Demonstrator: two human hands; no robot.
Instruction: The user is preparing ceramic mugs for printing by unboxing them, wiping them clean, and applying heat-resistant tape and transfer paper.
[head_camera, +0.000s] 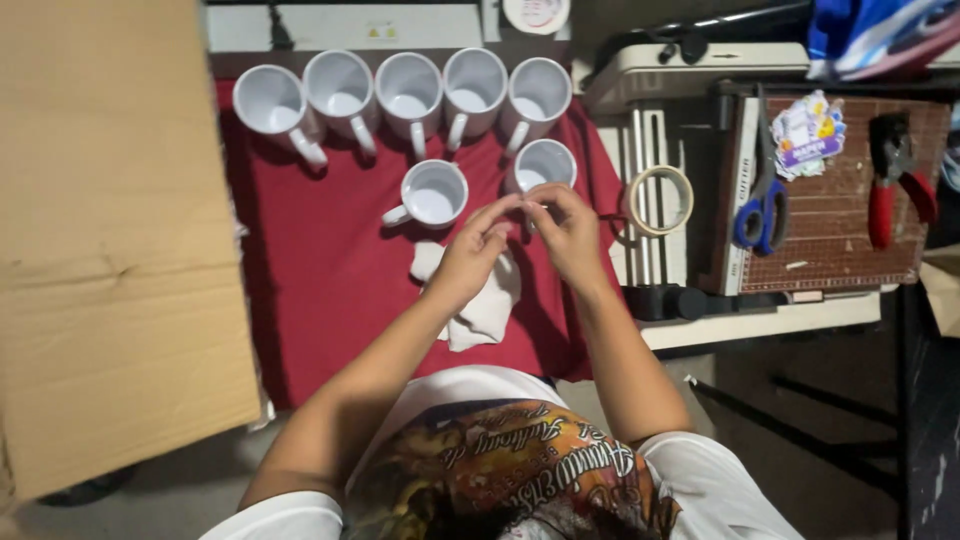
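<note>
We've got our left hand (475, 250) and right hand (563, 230) pinched together over the red cloth (320, 270), fingertips meeting beside a white ceramic mug (545, 163); can't tell what they grip.

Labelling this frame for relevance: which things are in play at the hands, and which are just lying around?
In play:
left hand and right hand, fingertips pinched together over the red cloth
white mugs
white rag
tape roll

Lying about:
blue-handled scissors
red-handled pliers
paper cutter
cardboard sheet
</note>
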